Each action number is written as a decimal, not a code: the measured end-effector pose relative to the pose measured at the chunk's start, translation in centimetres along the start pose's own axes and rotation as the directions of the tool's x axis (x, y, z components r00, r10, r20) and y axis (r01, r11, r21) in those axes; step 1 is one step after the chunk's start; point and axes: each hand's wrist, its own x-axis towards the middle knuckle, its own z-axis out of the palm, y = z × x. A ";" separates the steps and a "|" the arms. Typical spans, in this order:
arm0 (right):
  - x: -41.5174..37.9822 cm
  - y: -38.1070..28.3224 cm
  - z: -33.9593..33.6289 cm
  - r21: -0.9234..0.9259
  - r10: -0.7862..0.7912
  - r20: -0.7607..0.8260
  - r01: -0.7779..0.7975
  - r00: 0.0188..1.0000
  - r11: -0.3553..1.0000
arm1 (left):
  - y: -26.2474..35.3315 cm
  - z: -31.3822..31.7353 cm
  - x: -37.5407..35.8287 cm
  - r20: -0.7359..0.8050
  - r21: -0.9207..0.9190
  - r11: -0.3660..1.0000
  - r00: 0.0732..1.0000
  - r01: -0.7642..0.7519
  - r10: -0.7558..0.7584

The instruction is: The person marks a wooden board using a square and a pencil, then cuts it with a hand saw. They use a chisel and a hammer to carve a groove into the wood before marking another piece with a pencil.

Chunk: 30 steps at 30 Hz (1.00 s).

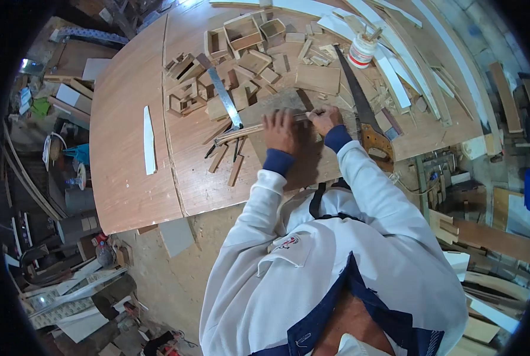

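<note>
My left hand [281, 132] presses its fingers over a narrow wooden strip [239, 134] and holds it against a flat board [265, 110] on the table. The strip's free end reaches out to the left. Close by on the right, my right hand [325, 121] is closed in a pinch near the strip's other end. What its fingers hold is too small to make out. A metal try square [223, 98] lies just beyond the strip. Short wooden pieces [236, 170] and dark thin tools [210, 151] lie around the strip's left end.
Small wooden boxes [243, 32] and offcuts fill the table's far side. A handsaw [360, 95] lies right of my hands, near a white tub [363, 50] holding sticks. Long white strips [395, 77] lie along the right. A white tapered piece [150, 139] rests on the tabletop [122, 178].
</note>
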 end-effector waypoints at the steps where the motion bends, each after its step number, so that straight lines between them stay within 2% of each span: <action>1: 0.4 0.4 0.4 -0.049 0.004 -0.040 -0.006 0.999 0.999 | 0.5 0.5 -0.5 -0.024 0.025 0.994 0.994 -0.108 0.109; 2: 0.6 0.9 0.8 -0.096 0.006 -0.079 -0.013 0.997 0.995 | 0.9 1.0 -1.1 -0.043 0.054 0.975 0.975 -0.213 0.216; 3: 0.3 0.4 0.6 -0.115 -0.073 -0.111 0.060 0.991 0.992 | 1.4 1.6 -1.7 -0.045 0.060 0.978 0.978 -0.202 0.204; 6: 0.2 -0.2 0.2 -0.164 -0.021 -0.095 0.005 0.995 0.986 | 2.2 2.8 -2.4 -0.036 0.097 0.984 0.987 -0.151 0.156; 7: 0.3 -0.1 -0.2 -0.131 0.003 -0.026 -0.007 1.000 0.991 | 2.2 2.9 -2.5 -0.016 0.069 0.989 0.991 -0.132 0.133; 11: 0.5 -0.9 -0.9 -0.112 -0.088 0.036 0.092 0.995 0.990 | 2.3 2.9 -2.6 0.016 0.071 0.992 0.994 -0.105 0.105; 12: 0.3 -1.8 -0.8 -0.198 -0.190 -0.144 0.160 0.971 0.967 | 2.2 2.9 -2.6 0.011 0.074 0.992 0.995 -0.102 0.101; 13: -0.2 -3.2 -1.0 -0.294 -0.298 -0.307 0.208 0.904 0.933 | 2.2 3.0 -2.6 -0.002 0.056 0.993 0.994 -0.107 0.107; 14: -0.7 -4.7 -1.1 -0.296 -0.302 -0.301 0.212 0.905 0.931 | 2.1 3.1 -2.8 -0.013 0.037 0.993 0.994 -0.110 0.111; 16: -2.6 -9.3 -0.9 -0.090 -0.229 -0.048 0.224 0.972 0.970 | 2.4 3.4 -3.3 0.009 0.051 0.994 0.995 -0.095 0.094; 17: -3.1 -10.0 0.4 -0.063 -0.296 0.074 0.301 0.952 0.952 | 2.0 5.1 -4.0 0.057 -0.169 0.985 0.998 0.042 -0.033; 18: -3.6 -10.6 1.8 -0.026 -0.361 0.191 0.372 0.913 0.928 | 1.6 6.7 -4.6 0.129 -0.372 0.910 0.981 0.184 -0.145; 19: -4.1 -10.9 3.6 -0.027 -0.389 0.335 0.422 0.858 0.906 | 1.5 6.9 -4.8 0.223 -0.545 0.775 0.946 0.321 -0.235; 20: -4.7 -11.3 5.3 -0.020 -0.406 0.471 0.470 0.783 0.883 | 1.3 7.0 -5.0 0.223 -0.544 0.774 0.945 0.323 -0.238; 22: -6.3 -11.6 8.1 -0.031 -0.393 0.575 0.500 0.718 0.866 | 1.9 5.3 -3.9 0.033 -0.318 0.943 0.995 0.099 -0.093; 23: -6.7 -11.9 9.4 -0.030 -0.396 0.575 0.502 0.716 0.865 | 2.3 4.3 -3.3 -0.045 -0.178 0.984 0.999 -0.009 0.001; 24: -7.0 -12.0 10.7 -0.117 -0.357 0.613 0.527 0.705 0.842 | 2.5 3.5 -2.9 -0.107 -0.024 0.994 0.989 -0.109 0.106; 25: -7.3 -12.1 11.9 -0.201 -0.314 0.647 0.552 0.695 0.809 | 2.5 3.2 -2.9 -0.090 -0.030 0.993 0.989 -0.118 0.115; 26: -7.3 -12.1 12.9 -0.197 -0.317 0.648 0.554 0.693 0.809 | 2.5 3.1 -2.9 -0.090 -0.025 0.993 0.989 -0.117 0.115; 28: -6.8 -11.7 14.8 -0.267 -0.194 0.649 0.459 0.736 0.848 | 2.4 3.8 -2.9 -0.130 -0.031 0.992 0.985 -0.123 0.118; 29: -6.6 -11.2 15.7 -0.247 -0.231 0.620 0.466 0.750 0.850 | 2.2 4.3 -2.8 -0.205 0.041 0.989 0.967 -0.144 0.149; 30: -6.5 -11.6 15.8 -0.247 -0.231 0.617 0.465 0.752 0.850 | 2.3 3.9 -2.7 -0.205 0.041 0.988 0.967 -0.148 0.153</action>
